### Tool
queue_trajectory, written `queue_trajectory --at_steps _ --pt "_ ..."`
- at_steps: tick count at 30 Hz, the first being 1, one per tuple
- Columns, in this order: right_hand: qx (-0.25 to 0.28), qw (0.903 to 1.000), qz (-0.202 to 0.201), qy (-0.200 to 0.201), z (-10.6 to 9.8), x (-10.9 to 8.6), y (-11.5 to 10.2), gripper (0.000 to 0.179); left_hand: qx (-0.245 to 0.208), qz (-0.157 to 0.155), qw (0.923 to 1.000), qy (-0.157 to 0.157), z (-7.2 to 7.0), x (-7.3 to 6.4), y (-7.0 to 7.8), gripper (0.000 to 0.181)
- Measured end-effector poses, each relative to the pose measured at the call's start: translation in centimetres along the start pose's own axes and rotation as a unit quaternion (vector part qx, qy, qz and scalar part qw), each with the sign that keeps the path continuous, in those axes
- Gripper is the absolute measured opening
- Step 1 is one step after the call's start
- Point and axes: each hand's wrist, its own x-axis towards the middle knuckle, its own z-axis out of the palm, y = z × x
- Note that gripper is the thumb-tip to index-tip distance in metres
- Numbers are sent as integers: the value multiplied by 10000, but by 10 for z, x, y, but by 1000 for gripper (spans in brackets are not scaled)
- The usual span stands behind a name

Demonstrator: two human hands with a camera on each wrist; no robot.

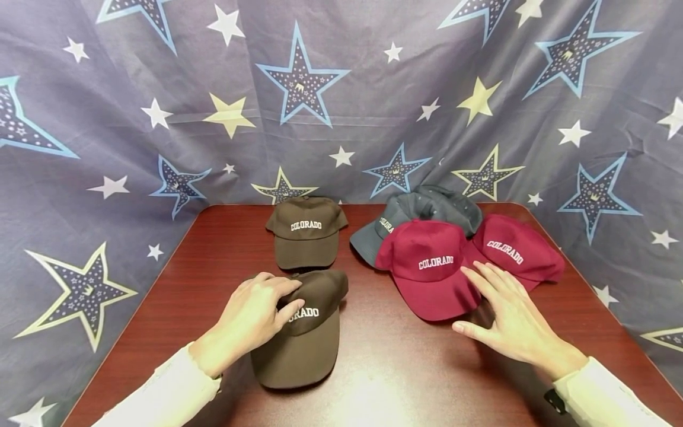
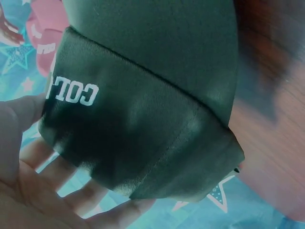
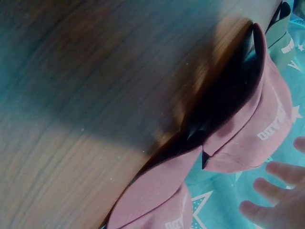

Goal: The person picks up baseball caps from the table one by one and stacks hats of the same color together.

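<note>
The nearer brown cap [image 1: 304, 356] lies with its brim toward me, left of the table's middle. My left hand [image 1: 248, 314] grips its crown, thumb over the white COLORADO lettering. In the left wrist view the fingers lie along the cap's [image 2: 128, 119] crown edge, partly hidden behind it. At the right, my right hand [image 1: 504, 320] is spread with nothing held, close to the front maroon cap [image 1: 434, 290] and the second maroon cap [image 1: 514, 246]. Whether it touches either cannot be told from the head view; the right wrist view shows its fingers apart from the maroon cap [image 3: 262, 124].
Another brown cap [image 1: 306, 255] sits behind the gripped one. Grey-blue caps [image 1: 448, 204] overlap behind the maroon ones. The reddish-brown wooden table [image 1: 405, 367] ends at a star-patterned grey cloth [image 1: 341, 130] hung at the back and sides.
</note>
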Motion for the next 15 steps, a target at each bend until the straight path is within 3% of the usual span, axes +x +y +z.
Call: queue_trajectory --at_steps 15 --pt "9 10000 27 -18 -1 -1 -1 103 33 -158 9998 -133 -4 -20 -7 31"
